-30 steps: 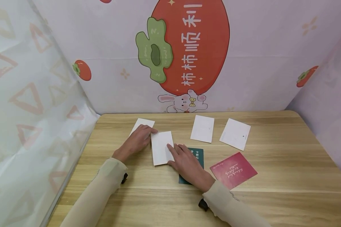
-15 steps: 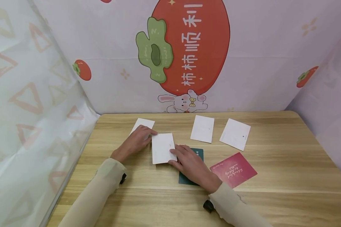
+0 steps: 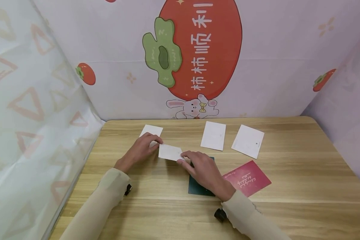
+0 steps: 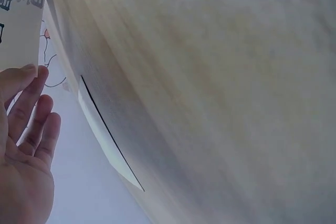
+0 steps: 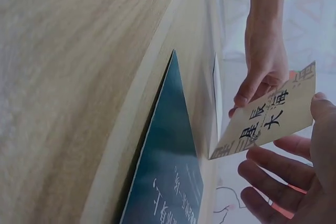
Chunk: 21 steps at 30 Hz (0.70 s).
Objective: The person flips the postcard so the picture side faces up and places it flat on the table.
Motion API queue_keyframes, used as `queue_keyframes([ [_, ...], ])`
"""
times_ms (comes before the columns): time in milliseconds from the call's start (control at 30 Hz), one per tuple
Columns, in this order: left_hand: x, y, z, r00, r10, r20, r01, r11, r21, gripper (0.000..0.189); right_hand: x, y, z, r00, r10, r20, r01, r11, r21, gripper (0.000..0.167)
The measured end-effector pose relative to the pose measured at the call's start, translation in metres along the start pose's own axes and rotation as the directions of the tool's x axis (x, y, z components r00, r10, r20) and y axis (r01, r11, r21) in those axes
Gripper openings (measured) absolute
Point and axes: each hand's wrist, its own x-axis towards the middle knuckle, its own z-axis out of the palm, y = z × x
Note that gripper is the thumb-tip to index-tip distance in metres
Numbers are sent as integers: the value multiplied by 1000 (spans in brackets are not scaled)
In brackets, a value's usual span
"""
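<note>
Both hands hold a postcard (image 3: 169, 152) up at a tilt, its white back toward the head camera. My left hand (image 3: 141, 148) pinches its left edge between thumb and index finger, the other fingers loosely bent. On the opposite edge, my right hand (image 3: 205, 170) grips with thumb and fingers. The right wrist view shows the postcard's cream front (image 5: 273, 114) printed with dark characters. A teal card (image 3: 198, 186) lies on the table, partly hidden beneath my right hand. Just behind my left hand is a white card (image 3: 152, 129), partly covered by it.
Two white cards (image 3: 213, 136) (image 3: 248, 141) lie along the back of the wooden table (image 3: 303, 173). Near my right wrist is a pink card (image 3: 249, 178) with white writing, partly overlapped by the arm. A printed cloth (image 3: 270, 60) hangs behind the table's far edge.
The postcard has tipped up, its near edge rising, so its white back looks much shorter from above. Both hands keep their places at its sides, the right having shifted slightly right.
</note>
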Motion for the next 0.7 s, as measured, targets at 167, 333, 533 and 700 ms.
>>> queue_keyframes([
  [167,-3,-2,-1,999,-10,-30,10,1000,-2,11,3,-2,0,1000,8,0,-8,1000,18,36],
  [333,-3,-2,-2,999,-22,-41,21,1000,-8,9,7,-4,0,998,-8,-55,8,1000,6,30],
  [533,-3,0,-4,997,-79,-22,78,997,-15,6,15,-6,-2,993,-19,-113,21,1000,15,21],
  [700,-5,4,-6,996,-91,2,91,995,-26,9,22,-4,-6,993,84,-89,-69,985,159,19],
])
